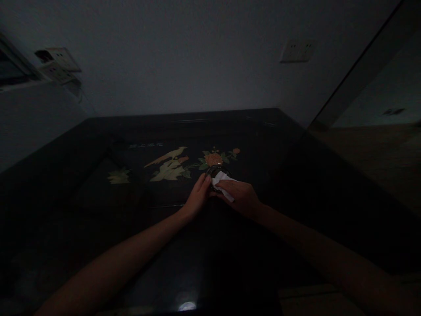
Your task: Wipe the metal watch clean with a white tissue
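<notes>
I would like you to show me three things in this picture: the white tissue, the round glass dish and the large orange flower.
White tissue (221, 176): head view, on its upper part.
Round glass dish (214, 168): head view, on its far side near the rim.
Large orange flower (213, 159): head view, middle of the bloom.

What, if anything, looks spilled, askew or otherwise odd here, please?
Nothing clearly stands out. The left hand holds a round shiny object and the right hand holds a white tissue against it; no spill shows on the dark tabletop. The picture is very dim, so small flaws could be hidden.
</notes>
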Demonstrator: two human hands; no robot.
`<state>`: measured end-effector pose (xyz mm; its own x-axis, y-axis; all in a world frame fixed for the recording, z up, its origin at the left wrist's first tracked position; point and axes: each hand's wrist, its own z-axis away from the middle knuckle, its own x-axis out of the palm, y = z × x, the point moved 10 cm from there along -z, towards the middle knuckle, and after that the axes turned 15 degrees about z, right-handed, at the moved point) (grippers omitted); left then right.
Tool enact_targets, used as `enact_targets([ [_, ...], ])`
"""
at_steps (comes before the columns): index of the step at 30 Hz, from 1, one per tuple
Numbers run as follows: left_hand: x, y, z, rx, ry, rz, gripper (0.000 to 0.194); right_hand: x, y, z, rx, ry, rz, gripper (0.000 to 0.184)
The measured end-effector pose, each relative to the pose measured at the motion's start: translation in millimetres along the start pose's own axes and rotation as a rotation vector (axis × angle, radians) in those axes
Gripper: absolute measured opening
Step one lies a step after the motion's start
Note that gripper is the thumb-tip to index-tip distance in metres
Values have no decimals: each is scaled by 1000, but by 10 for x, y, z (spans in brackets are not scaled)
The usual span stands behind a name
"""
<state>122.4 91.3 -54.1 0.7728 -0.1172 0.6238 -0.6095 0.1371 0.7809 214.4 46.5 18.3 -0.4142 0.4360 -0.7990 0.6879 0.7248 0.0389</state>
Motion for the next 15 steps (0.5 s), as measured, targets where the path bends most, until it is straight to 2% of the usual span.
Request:
enact_targets([
  [3, -18, -21, 5, -15, 31, 35, 43, -7, -42, -4, -21, 25, -30, 29],
  [7, -9, -77, 16, -64, 43, 69, 42, 97, -72, -5, -34, -52, -1, 42],
  [15, -79, -32, -18, 0, 61, -48, 41, 165, -96, -56, -35, -148, 280, 45],
])
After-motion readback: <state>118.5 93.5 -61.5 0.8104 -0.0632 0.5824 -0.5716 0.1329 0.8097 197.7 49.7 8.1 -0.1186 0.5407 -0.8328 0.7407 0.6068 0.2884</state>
